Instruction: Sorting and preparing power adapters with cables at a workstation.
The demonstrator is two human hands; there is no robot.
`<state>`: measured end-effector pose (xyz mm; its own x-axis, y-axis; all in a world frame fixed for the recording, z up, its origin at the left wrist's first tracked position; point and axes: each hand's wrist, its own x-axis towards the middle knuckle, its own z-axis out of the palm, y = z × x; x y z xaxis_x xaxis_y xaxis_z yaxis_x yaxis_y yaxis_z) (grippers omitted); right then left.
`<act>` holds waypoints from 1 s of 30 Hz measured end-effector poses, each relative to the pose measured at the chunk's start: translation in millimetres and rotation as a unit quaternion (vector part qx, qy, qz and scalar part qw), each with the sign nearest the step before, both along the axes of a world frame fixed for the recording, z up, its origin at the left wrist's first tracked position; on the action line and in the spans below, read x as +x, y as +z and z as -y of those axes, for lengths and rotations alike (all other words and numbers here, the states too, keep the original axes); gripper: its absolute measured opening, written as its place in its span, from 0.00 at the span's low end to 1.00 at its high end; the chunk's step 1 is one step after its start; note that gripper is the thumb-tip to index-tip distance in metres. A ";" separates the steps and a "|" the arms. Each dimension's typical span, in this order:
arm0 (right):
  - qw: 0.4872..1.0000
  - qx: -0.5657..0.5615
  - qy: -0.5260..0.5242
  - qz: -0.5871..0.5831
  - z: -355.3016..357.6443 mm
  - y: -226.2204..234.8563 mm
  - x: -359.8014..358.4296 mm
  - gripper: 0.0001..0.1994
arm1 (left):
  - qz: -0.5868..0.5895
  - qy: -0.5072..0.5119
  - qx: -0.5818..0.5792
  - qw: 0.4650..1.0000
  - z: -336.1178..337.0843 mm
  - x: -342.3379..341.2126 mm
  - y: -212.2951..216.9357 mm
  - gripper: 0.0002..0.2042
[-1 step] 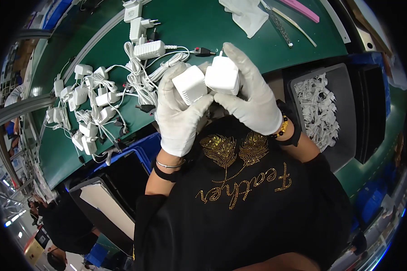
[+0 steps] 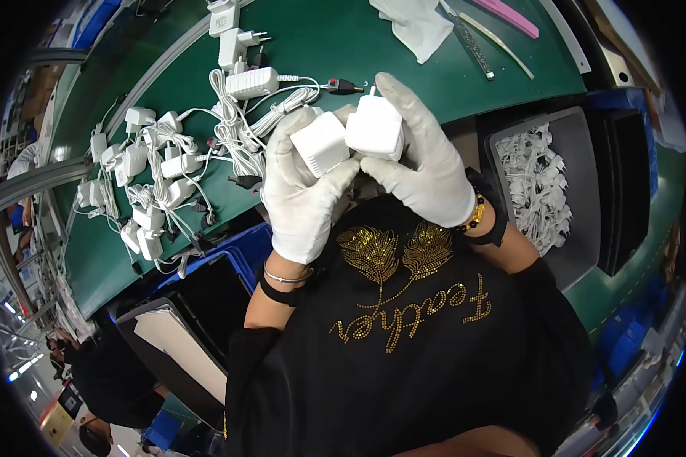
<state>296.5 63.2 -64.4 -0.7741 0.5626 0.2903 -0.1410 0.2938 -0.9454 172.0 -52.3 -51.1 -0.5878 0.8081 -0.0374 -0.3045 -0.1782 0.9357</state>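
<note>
white cotton gloves cover both hands, held close together above the near edge of the green surface (image 2: pixel 373 53). the left hand (image 2: pixel 301 194) has its grip pressed around a white power adapter block (image 2: pixel 320 143), thumb on the near face and fingers wrapped behind it. the right hand (image 2: pixel 419 164) pinches a second white adapter block (image 2: pixel 374 128) from behind, its fingers rising past the block's top. the two blocks sit side by side, touching or nearly so, just above the person's chest. a bracelet circles each wrist. beyond the hands, a tangle of white adapters with coiled cables (image 2: pixel 168 164) spreads over the left part of the surface, and one larger adapter (image 2: pixel 251 82) lies just past the fingertips. a white cloth (image 2: pixel 418 24) lies at the far edge with thin tools (image 2: pixel 476 44) beside it. to the right, a grey bin (image 2: pixel 587 228) holds small white plug parts (image 2: pixel 537 186).
</note>
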 end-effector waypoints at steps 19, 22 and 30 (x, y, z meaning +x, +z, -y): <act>0.970 0.229 -0.044 0.064 0.1 33.9 -36.7 0.34 | 0.378 -0.097 0.262 0.883 -15.4 -40.4 7.8 0.23; 0.955 0.285 -0.066 0.056 11.1 37.4 -48.1 0.36 | 0.298 0.012 0.190 0.935 -19.8 -28.1 27.4 0.24; 0.965 -0.143 0.098 -0.199 -25.9 40.9 -66.7 0.37 | -0.452 -0.025 -0.101 0.886 -5.0 -66.5 124.4 0.23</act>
